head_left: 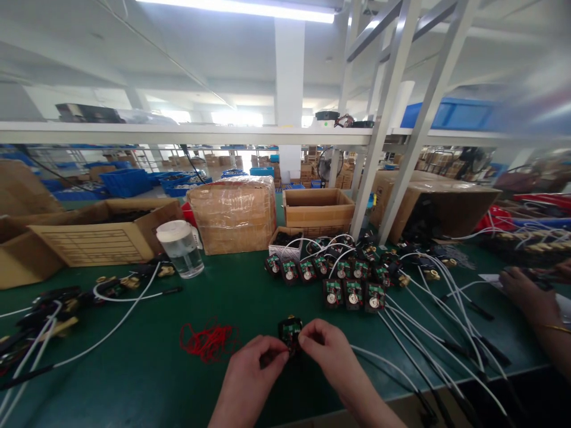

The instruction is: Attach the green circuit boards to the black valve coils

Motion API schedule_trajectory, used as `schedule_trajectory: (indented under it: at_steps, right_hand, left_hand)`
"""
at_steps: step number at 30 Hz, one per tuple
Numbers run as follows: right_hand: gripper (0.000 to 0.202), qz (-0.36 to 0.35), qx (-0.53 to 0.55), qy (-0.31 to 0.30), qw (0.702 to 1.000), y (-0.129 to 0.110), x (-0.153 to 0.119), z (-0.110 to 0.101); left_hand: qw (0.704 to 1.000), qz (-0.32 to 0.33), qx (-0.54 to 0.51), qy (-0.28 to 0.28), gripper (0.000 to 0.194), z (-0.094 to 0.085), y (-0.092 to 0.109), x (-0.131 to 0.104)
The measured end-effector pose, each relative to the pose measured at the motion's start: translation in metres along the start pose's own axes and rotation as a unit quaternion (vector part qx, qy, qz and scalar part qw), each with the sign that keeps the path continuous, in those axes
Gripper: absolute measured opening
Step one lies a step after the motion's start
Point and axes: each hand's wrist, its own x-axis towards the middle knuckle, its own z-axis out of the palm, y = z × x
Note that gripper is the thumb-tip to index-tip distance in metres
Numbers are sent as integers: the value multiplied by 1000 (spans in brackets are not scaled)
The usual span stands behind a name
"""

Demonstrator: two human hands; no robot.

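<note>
A small black housing with a green circuit board (291,326) sits on the green table in front of me, between my hands. At its lower left edge, my left hand (255,373) has thumb and forefinger pinched together. From the other side, my right hand (331,355) pinches close against the housing's right edge. Whatever is between the fingertips of either hand is too small to make out. Just left of my hands lies a tangled heap of thin red wires (209,340). Several similar units with circuit boards (353,293) stand in rows behind and to the right.
White cables (417,333) with black ends run across the right side. More cabled brass-fitted parts (66,306) lie at the left. A clear jug (182,255), a taped carton (234,217) and open boxes (319,208) line the back. Another person's hand (530,291) works at right.
</note>
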Motion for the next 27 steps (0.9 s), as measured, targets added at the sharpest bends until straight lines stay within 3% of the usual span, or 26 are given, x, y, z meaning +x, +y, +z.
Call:
schedule_trajectory:
  at_steps: [8, 15, 27]
  right_hand:
    - [14, -19, -26, 12, 999, 3, 6, 3]
    - [11, -49, -66, 23, 996, 4, 10, 4]
    - [10, -112, -137, 44, 983, 4, 16, 8]
  left_hand:
    - [999, -14, -28, 21, 17, -4, 6, 5]
    - [999, 12, -29, 33, 16, -5, 10, 11]
    - [997, 26, -6, 72, 16, 0, -2, 22]
